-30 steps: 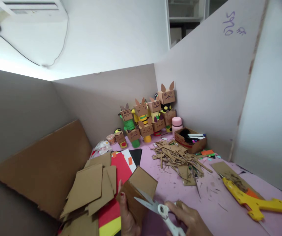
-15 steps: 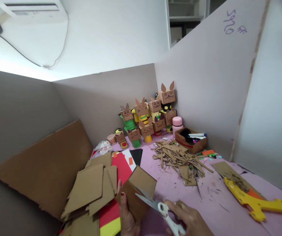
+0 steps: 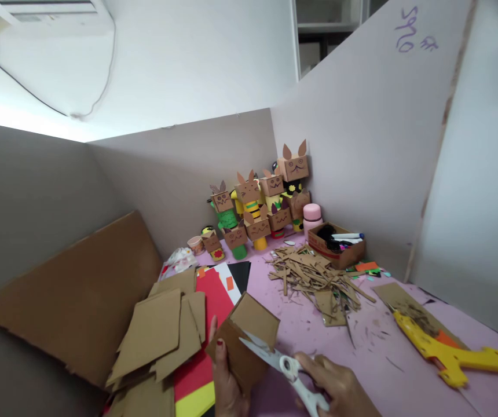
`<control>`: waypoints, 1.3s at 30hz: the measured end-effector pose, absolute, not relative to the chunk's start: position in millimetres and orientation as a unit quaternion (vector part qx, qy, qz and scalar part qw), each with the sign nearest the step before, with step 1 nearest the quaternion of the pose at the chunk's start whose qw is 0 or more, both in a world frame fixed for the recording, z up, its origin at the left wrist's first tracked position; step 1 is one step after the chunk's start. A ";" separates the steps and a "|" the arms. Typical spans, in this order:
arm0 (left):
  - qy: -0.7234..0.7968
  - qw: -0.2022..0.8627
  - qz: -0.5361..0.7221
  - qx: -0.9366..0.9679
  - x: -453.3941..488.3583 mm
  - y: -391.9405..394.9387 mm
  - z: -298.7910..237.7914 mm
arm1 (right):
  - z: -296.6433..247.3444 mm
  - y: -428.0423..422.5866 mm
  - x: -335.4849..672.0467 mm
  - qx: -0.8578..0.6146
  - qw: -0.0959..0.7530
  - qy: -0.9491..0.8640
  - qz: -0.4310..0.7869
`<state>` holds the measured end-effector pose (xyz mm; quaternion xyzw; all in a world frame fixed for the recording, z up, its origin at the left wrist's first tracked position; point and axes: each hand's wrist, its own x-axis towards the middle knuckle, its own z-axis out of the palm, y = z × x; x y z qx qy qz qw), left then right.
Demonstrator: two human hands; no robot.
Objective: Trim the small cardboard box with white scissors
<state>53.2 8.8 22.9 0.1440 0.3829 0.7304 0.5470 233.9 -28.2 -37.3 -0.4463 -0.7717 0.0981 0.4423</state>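
Observation:
My left hand (image 3: 228, 376) grips a brown cardboard box (image 3: 242, 362) from its left side, thumb on the near face. A lighter brown panel (image 3: 255, 318) forms the box's upper side. White-handled scissors (image 3: 290, 368) are in my right hand (image 3: 338, 382), fingers wrapped round the handles. Their blades are parted and lie at the box's edge, pointing up and left. Whether the lower blade is inside the box I cannot tell. Left of my left hand are stacked cardboard pieces (image 3: 149, 327) and red paper (image 3: 192, 370).
Cardboard scraps (image 3: 314, 275) are heaped beyond my right hand. A yellow glue gun (image 3: 444, 347) lies at the right. Several cardboard animal figures (image 3: 257, 229), a pink flask (image 3: 312, 217) and a box of markers (image 3: 348, 255) stand at the back. A large cardboard sheet (image 3: 75, 289) leans left.
The view has shifted slightly. The box and scissors have moved little; the scissors still sit at the box's edge, and both hands keep their holds.

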 end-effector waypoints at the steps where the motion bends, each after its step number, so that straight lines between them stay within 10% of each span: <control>1: 0.382 0.546 0.732 0.144 52.8 9.1 21.8 | -42.1 -27.0 232.4 -0.443 0.452 -0.768 0.100; 39: 0.373 0.551 0.726 0.174 61.8 1.2 29.9 | 0.0 -33.6 244.7 -0.468 0.334 -0.817 0.053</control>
